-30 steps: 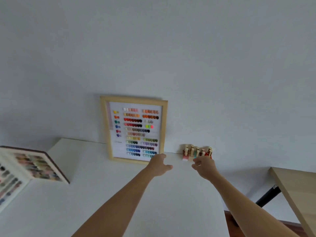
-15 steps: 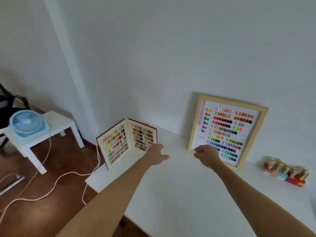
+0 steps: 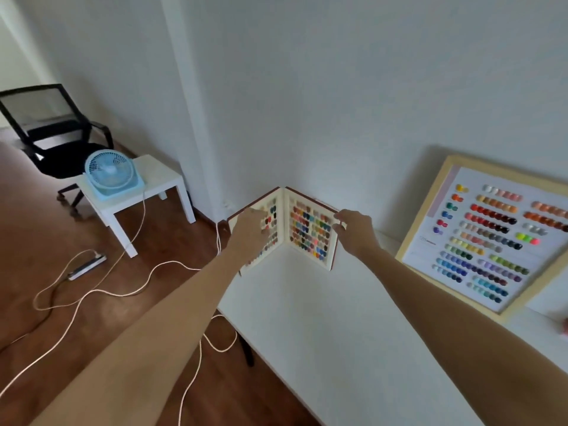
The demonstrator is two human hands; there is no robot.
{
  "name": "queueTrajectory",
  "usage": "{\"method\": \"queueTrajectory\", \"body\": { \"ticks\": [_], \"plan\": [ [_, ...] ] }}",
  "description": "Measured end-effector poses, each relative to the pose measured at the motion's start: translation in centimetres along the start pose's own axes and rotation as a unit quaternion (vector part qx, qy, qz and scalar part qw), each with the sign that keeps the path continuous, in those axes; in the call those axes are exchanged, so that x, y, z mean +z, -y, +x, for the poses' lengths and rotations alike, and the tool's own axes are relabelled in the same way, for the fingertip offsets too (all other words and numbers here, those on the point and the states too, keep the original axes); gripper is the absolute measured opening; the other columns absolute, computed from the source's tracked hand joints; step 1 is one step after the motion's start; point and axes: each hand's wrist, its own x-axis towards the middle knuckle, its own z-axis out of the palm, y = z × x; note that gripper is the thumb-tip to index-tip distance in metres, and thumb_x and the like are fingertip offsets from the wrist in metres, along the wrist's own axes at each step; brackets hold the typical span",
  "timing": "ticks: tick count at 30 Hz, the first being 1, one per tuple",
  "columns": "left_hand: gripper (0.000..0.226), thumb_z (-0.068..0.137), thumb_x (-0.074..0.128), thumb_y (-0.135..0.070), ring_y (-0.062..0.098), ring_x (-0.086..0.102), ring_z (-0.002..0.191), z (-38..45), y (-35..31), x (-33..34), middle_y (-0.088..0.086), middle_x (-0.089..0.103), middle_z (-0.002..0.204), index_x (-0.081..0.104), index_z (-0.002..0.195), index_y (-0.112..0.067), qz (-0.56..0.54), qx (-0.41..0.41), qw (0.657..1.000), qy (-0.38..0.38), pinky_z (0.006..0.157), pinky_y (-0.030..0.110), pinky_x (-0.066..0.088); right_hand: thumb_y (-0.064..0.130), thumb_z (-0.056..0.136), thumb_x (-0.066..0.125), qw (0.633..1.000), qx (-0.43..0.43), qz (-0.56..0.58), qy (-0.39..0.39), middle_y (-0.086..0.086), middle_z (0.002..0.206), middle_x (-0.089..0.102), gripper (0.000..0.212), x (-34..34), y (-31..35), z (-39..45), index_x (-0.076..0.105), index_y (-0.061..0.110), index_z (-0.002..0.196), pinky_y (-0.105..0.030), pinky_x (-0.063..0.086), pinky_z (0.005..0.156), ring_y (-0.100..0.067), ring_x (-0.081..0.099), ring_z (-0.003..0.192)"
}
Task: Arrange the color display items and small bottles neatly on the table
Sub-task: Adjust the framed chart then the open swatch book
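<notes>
Head view: A white table (image 3: 353,333) stands by a pale wall. At its far left corner a color book (image 3: 302,227) stands up, open like a tent, with rows of small colored dots on both pages. It sits right on the table top, close to the wall.

The left hand (image 3: 250,232) lies over the left page of the book. Its fingers reach up to the top of that page and touch it, but I cannot tell if they curl round the edge or just press flat. The right hand (image 3: 353,230) is at the right edge of the other page. Its fingers bend toward that edge, and it looks like they touch it, but I cannot tell if they pinch it.

To the right, well apart from the book, a big color board (image 3: 485,238) in a light wood frame leans on the wall. Its bottom rests on the table. It has many rows of colored dots. At the far right edge of the picture there is a tiny bit of something reddish, too cut off to tell what it is.

On the brown floor to the left stands a small white side table (image 3: 159,186) with a blue fan (image 3: 109,173) on top. Behind it is a black chair (image 3: 52,133). A pale cord (image 3: 101,287) runs over the floor to a power strip (image 3: 86,267).
</notes>
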Motion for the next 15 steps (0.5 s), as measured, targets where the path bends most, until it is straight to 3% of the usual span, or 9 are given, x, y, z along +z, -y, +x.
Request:
{"method": "queueTrajectory", "body": {
  "ticks": [3,7,9,12,15],
  "plan": [
    [0.037,0.091,0.056,-0.014,0.029,0.045,0.121,2.1,0.8,0.2,0.016,0.048,0.132,0.05,0.126,-0.006,0.06,0.014,0.998,-0.026,0.102,0.04,0.043,0.014,0.093,0.053,1.0,0.003,-0.008,0.022,-0.013,0.115,0.065,0.026,1.1,0.0,2.9,0.059,0.006,0.117,-0.025,0.044,0.076,-0.023,0.059,0.085],
    [0.047,0.094,0.052,-0.021,0.031,0.042,0.129,5.1,1.5,0.8,0.015,0.045,0.139,0.039,0.136,-0.007,0.171,-0.011,0.985,0.0,0.106,0.043,0.038,0.01,0.091,0.054,0.997,-0.001,-0.036,0.072,-0.017,0.106,0.066,0.023,2.3,-1.0,6.0,0.056,0.003,0.113,-0.035,0.057,0.078,-0.029,0.066,0.085],
    [0.046,0.095,0.05,-0.022,0.032,0.048,0.122,6.3,1.7,1.0,0.017,0.05,0.132,0.037,0.136,-0.005,0.187,-0.037,0.981,0.03,0.099,0.043,0.043,0.01,0.091,0.053,0.994,0.0,-0.047,0.101,-0.015,0.097,0.068,0.017,2.8,-1.6,7.4,0.057,0.005,0.106,-0.041,0.061,0.072,-0.029,0.069,0.077],
    [0.036,0.095,0.049,-0.019,0.03,0.053,0.112,7.6,2.1,1.4,0.016,0.055,0.121,0.044,0.128,-0.004,0.18,-0.054,0.982,0.031,0.086,0.04,0.05,0.012,0.092,0.051,0.989,-0.015,-0.08,0.122,-0.013,0.088,0.068,0.01,3.5,-2.3,8.9,0.057,0.006,0.097,-0.037,0.06,0.064,-0.025,0.068,0.07],
    [0.032,0.095,0.049,-0.018,0.031,0.052,0.111,8.8,2.7,1.5,0.017,0.05,0.122,0.046,0.124,-0.003,0.186,-0.061,0.981,-0.002,0.086,0.039,0.05,0.014,0.092,0.052,0.985,-0.015,-0.094,0.143,-0.011,0.087,0.067,0.012,4.1,-2.8,10.1,0.058,0.006,0.099,-0.037,0.06,0.066,-0.024,0.068,0.07]
  ]
}}
